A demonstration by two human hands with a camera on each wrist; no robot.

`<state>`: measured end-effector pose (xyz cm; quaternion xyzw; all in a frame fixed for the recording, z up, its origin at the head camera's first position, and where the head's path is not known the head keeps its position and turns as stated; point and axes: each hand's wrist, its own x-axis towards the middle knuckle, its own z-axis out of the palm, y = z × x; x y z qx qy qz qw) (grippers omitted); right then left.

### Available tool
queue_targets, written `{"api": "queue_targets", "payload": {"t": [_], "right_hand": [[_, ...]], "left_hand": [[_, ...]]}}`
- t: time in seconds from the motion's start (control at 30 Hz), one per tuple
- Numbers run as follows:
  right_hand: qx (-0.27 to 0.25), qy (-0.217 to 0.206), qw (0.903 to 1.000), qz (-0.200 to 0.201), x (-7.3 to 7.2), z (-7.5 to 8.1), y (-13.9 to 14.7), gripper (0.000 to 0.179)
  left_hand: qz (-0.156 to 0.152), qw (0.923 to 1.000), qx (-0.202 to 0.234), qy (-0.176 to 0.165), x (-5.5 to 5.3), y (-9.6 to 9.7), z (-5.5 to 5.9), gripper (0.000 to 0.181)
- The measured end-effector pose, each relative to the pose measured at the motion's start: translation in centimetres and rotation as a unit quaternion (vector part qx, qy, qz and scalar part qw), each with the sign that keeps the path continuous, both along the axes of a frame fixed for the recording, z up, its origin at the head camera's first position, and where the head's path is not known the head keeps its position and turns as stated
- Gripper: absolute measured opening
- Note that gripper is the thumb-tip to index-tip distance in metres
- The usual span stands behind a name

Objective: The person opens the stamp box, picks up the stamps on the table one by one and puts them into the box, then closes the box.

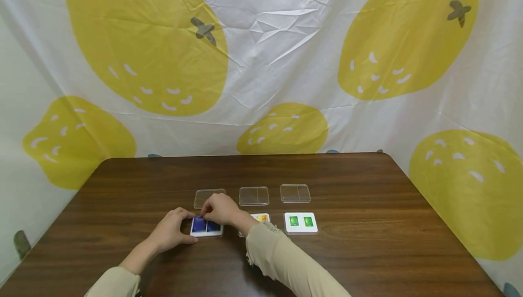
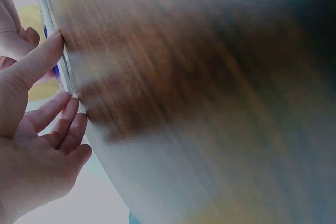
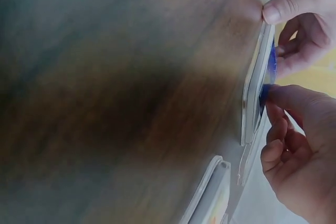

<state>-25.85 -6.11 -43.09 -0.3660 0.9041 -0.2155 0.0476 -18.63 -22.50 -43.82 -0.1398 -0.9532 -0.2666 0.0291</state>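
Observation:
In the head view, my left hand (image 1: 169,231) holds a small flat white case (image 1: 209,234) by its left side, thumb at the near corner and fingers at the far one. Two blue square packets (image 1: 199,225) lie side by side on the case. My right hand (image 1: 222,208) reaches in from the right and pinches the blue piece at the case's far edge. In the right wrist view, a blue edge (image 3: 264,95) shows at my right fingertips, above the rim of the case. The left thumb (image 2: 44,53) presses the case's edge in the left wrist view.
Three clear plastic lids (image 1: 254,195) lie in a row behind the cases. A white case with two green squares (image 1: 300,223) sits at the right. Between them, a case with orange print (image 1: 261,217) is partly hidden by my right forearm. All rest on a brown wooden table (image 1: 359,197).

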Motion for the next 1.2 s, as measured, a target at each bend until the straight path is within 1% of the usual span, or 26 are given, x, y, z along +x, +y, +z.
{"api": "queue_targets", "payload": {"t": [0.17,0.33,0.6,0.73,0.83,0.93,1.0,1.1,1.2], "right_hand": [[0.013,0.02,0.9997,-0.009,0.2,-0.1,-0.2,0.008],[0.021,0.031,0.9991,-0.017,0.2,-0.2,-0.3,0.008],[0.035,0.046,0.9982,-0.017,0.3,0.0,-0.3,0.006],[0.045,0.051,0.9976,-0.012,0.4,0.2,-0.4,0.007],[0.053,0.057,0.997,0.001,0.3,0.4,-0.4,0.008],[0.045,0.061,0.997,0.016,0.1,0.5,-0.1,0.009],[0.029,0.058,0.9976,0.023,-0.2,0.6,0.1,0.01],[-0.008,0.038,0.9989,0.026,-0.7,0.9,0.8,0.011],[-0.051,0.006,0.9984,0.023,-1.5,0.9,1.6,0.017]], "left_hand": [[0.001,1.0,-0.002,-0.002,0.0,0.0,-0.1,0.059],[0.002,1.0,0.0,-0.007,0.0,0.0,-0.1,0.059],[-0.001,1.0,0.002,-0.007,0.0,-0.1,0.0,0.058],[0.0,1.0,0.0,-0.008,-0.1,-0.1,0.0,0.058],[0.002,1.0,0.001,-0.008,-0.1,-0.1,-0.1,0.058],[0.002,1.0,0.0,-0.007,-0.1,-0.1,-0.2,0.057],[0.003,1.0,-0.001,-0.006,-0.1,0.0,-0.2,0.057],[0.008,0.9999,0.0,-0.009,-0.1,0.0,-0.1,0.058],[0.009,0.9999,0.001,-0.011,-0.1,0.1,-0.1,0.058]]}}
